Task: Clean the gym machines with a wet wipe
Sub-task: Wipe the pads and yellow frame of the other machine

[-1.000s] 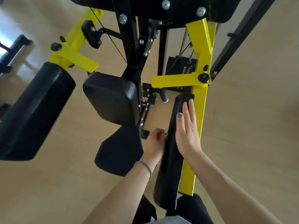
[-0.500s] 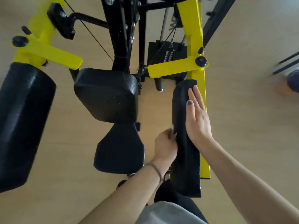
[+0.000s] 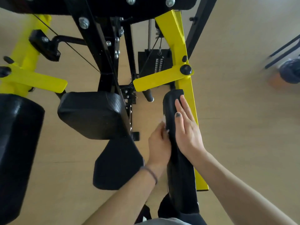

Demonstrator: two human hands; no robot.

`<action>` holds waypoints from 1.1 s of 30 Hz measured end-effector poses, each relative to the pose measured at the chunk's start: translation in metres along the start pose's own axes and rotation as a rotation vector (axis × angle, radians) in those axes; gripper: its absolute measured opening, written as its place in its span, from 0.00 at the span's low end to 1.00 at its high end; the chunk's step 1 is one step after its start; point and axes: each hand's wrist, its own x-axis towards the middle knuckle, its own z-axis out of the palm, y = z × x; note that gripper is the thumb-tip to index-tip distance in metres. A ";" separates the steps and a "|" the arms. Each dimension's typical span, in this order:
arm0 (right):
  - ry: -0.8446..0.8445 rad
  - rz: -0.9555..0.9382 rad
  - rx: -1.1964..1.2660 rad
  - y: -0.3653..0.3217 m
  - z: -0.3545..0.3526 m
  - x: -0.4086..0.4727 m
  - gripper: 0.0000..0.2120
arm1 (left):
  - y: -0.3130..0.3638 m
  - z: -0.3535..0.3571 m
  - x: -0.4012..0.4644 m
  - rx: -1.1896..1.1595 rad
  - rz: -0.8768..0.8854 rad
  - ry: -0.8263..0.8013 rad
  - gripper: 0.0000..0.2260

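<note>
The step in hand looks like wiping the long black arm pad (image 3: 180,168) that runs alongside the yellow upright (image 3: 186,88) of the gym machine. The right hand (image 3: 188,132) lies flat on the pad's top face, fingers straight and close together, pointing toward the pad's far end; it seems to steady the pad rather than grip it. The left hand (image 3: 159,143) is pressed against the pad's left flank, fingers curled, and a scrap of white shows just past its fingertips: the wet wipe (image 3: 164,119), mostly hidden between hand and pad. So the two hands sit on either side of the same pad, close together, one flat and one clamped on the wipe.

Left of the pad hang the angled seat pad (image 3: 116,163) and a square cushion (image 3: 90,114); further left is a second large pad (image 3: 17,151) under its own yellow arm (image 3: 34,82). The weight stack (image 3: 155,64) stands beyond the pad's far end.

I judge the side of this pad only partly covered. The next move calls for drawing the wipe along the flank toward the rounded far tip, keeping pressure while the flat hand braces the pad against swinging.
</note>
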 end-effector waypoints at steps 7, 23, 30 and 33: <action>0.002 -0.021 0.058 0.002 -0.003 0.002 0.22 | 0.059 -0.005 0.107 0.047 0.250 -0.046 0.16; 0.001 -0.009 0.026 0.003 0.000 0.002 0.23 | -0.080 0.014 -0.008 -0.075 -0.388 -0.214 0.10; 0.008 -0.026 -0.044 0.004 0.000 0.000 0.24 | -0.072 0.001 -0.109 0.084 -0.386 -0.117 0.15; 0.010 -0.015 -0.020 0.003 0.000 -0.005 0.25 | -0.036 -0.004 -0.126 0.048 -0.178 0.002 0.12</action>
